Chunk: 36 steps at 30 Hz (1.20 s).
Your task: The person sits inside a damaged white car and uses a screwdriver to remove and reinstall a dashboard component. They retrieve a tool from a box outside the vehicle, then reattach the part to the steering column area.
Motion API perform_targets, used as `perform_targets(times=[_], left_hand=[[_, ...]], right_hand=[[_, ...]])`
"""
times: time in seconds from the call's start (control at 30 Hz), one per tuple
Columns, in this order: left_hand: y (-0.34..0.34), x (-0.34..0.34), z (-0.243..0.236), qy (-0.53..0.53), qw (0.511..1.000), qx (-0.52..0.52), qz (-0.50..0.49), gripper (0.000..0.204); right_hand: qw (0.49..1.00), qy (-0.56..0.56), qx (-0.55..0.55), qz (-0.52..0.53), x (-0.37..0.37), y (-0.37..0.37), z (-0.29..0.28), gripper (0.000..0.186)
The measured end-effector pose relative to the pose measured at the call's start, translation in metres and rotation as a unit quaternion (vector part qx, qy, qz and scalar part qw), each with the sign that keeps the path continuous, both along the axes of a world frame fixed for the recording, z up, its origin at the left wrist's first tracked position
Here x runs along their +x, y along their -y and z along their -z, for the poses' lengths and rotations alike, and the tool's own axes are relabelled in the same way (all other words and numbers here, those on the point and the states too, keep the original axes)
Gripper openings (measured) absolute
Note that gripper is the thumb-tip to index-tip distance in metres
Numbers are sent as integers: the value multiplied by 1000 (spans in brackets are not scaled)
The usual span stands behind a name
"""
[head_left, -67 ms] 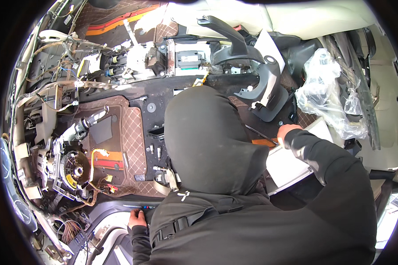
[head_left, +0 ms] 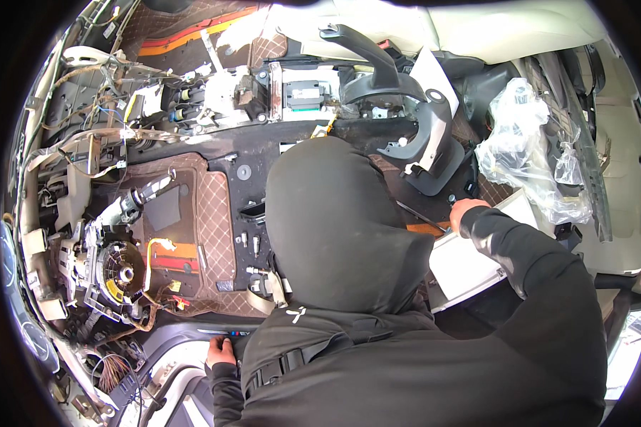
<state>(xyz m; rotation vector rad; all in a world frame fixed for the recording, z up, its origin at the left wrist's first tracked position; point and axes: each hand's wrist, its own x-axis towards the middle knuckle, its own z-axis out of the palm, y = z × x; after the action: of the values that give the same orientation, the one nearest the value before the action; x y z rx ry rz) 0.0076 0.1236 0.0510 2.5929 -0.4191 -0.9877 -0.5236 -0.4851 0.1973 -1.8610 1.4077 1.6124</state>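
Note:
Neither of my own hands is in view. A person in a dark hooded top (head_left: 349,228), seen from behind, leans into a stripped car interior. That person's right hand (head_left: 466,213) is closed at the end of a thin dark rod-like tool (head_left: 419,215), beside a white panel (head_left: 466,267). What the rod's tip touches is hidden by the hood. The person's left hand (head_left: 221,351) rests with bent fingers on the dark door sill (head_left: 185,332). Beyond the right hand stands a dark curved trim piece (head_left: 438,160).
Bare wiring and a steering column (head_left: 121,274) fill the left side. Exposed centre-tunnel parts (head_left: 306,96) lie across the back, next to another curved trim piece (head_left: 381,82). Clear plastic wrapping (head_left: 520,149) lies at right. Brown quilted mats (head_left: 217,249) cover parts of the floor.
The person's hood has shifted very slightly to the right. The person's hands stay in nearly the same places.

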Motion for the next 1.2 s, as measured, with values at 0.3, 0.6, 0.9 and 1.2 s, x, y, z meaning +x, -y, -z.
perform_targets(times=[0.3, 0.6, 0.9, 1.2], left_hand=[[2, -2, 1, -8, 999, -29, -21, 24], [6, -10, -7, 45, 999, -29, 7, 21], [20, -12, -20, 34, 999, -19, -24, 20], [26, -10, -21, 77, 995, 46, 38, 20]], right_hand=[[997, -55, 12, -48, 13, 19, 11, 38], [996, -51, 26, -72, -28, 43, 21, 48], [986, -81, -137, 46, -139, 39, 63, 40], [938, -68, -296, 168, -189, 56, 120, 46]])
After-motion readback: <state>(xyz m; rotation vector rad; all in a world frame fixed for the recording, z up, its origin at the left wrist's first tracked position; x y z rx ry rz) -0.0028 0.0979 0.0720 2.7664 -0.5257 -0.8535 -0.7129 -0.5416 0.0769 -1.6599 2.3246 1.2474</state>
